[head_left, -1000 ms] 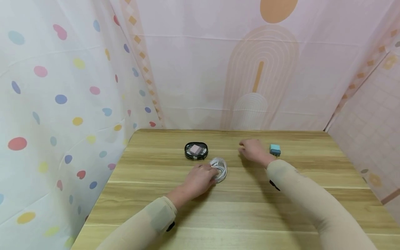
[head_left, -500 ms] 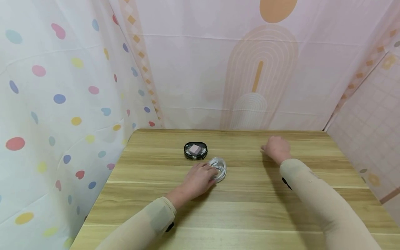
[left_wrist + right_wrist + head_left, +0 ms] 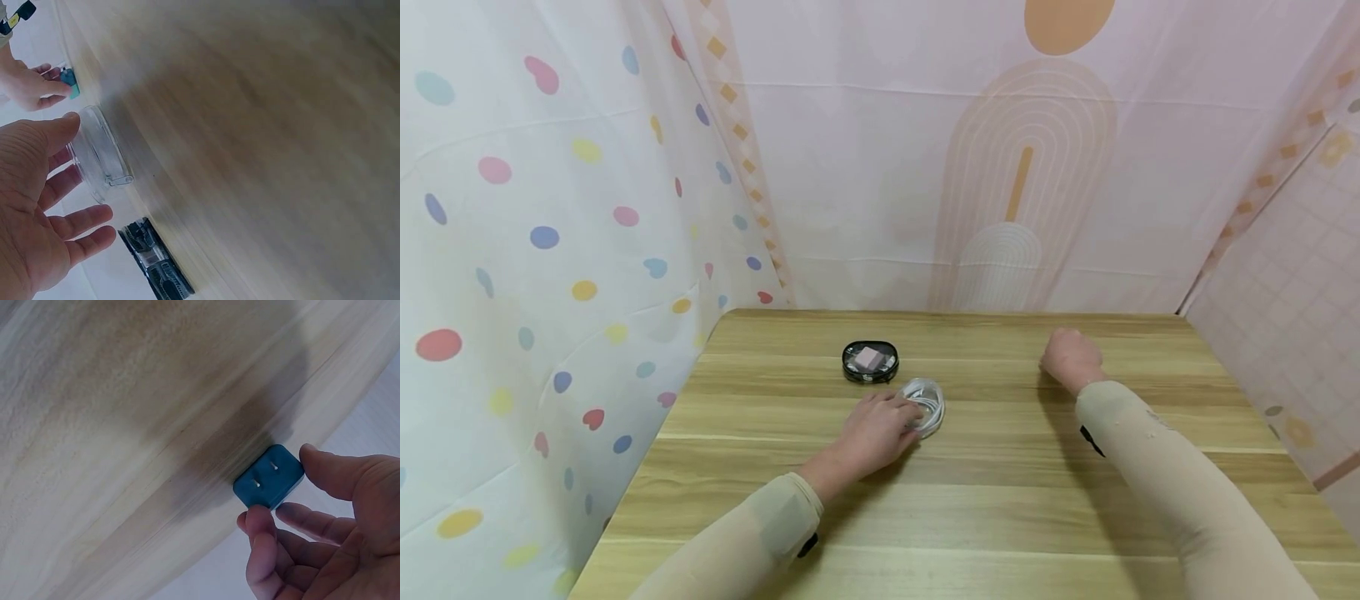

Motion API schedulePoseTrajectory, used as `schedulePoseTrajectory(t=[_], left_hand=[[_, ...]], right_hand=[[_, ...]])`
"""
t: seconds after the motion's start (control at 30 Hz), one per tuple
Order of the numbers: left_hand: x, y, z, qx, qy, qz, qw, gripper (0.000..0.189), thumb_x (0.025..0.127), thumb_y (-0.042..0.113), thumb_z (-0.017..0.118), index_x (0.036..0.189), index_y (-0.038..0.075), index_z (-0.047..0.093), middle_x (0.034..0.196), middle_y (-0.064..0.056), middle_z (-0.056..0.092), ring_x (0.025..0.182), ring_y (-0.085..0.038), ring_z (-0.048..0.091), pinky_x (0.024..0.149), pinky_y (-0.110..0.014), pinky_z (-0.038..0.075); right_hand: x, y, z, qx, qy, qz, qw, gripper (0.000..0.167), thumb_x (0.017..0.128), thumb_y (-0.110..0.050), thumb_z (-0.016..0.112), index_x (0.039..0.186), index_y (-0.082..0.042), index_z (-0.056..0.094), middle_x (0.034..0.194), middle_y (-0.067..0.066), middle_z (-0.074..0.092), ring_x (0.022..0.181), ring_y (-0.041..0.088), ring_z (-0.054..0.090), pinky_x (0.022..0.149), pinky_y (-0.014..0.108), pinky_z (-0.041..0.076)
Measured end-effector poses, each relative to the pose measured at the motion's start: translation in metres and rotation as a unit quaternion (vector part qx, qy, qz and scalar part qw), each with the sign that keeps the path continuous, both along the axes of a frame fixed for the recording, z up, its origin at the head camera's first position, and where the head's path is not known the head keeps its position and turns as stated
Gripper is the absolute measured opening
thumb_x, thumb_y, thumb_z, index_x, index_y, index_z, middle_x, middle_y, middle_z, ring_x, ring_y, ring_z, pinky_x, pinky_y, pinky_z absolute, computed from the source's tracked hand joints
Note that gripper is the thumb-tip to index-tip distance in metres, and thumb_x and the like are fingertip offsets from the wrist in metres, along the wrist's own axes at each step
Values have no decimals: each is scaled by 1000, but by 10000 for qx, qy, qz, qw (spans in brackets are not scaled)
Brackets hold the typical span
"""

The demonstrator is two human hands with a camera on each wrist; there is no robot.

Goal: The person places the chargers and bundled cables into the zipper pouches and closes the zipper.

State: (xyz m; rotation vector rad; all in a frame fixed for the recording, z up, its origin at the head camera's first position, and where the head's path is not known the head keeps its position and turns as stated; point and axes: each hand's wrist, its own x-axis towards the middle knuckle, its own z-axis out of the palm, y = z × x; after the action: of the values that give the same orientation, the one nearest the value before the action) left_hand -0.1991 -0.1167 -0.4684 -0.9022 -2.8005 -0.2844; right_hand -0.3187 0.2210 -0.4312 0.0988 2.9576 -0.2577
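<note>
At the right of the counter [image 3: 1157, 392], the teal charger plug [image 3: 265, 476] is pinched at its edges by the right hand [image 3: 1072, 358]; well apart, the clear round case of coiled white cable [image 3: 933, 406] is gripped by the left hand [image 3: 878, 429]. Light, stiff, slightly slick handling is expected from the plug, best held by its sides, with the prongs [image 3: 257, 484] avoided.
</note>
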Motion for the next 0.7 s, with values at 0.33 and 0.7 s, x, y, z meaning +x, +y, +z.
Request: schedulePoseTrajectory(t=[0.33,0.7], left_hand=[[-1,-1,-1,-37,-12,38,10000,26,98,32,78,119,18,77,122,-1,80,123,-31,71,108,-50,56],[-1,0,-1,43,-180,200,9996,30,97,33,79,120,14,76,116,-3,80,118,-29,72,105,-51,57]], right_hand=[[-2,2,-1,490,21,108,9987,26,101,-21,61,95,4,66,92,21,70,78,29,60,70,45,55],[-3,7,4,564,-128,528,9969,39,105,-34,66,102,5,69,108,28,73,106,48,69,93,61,60]])
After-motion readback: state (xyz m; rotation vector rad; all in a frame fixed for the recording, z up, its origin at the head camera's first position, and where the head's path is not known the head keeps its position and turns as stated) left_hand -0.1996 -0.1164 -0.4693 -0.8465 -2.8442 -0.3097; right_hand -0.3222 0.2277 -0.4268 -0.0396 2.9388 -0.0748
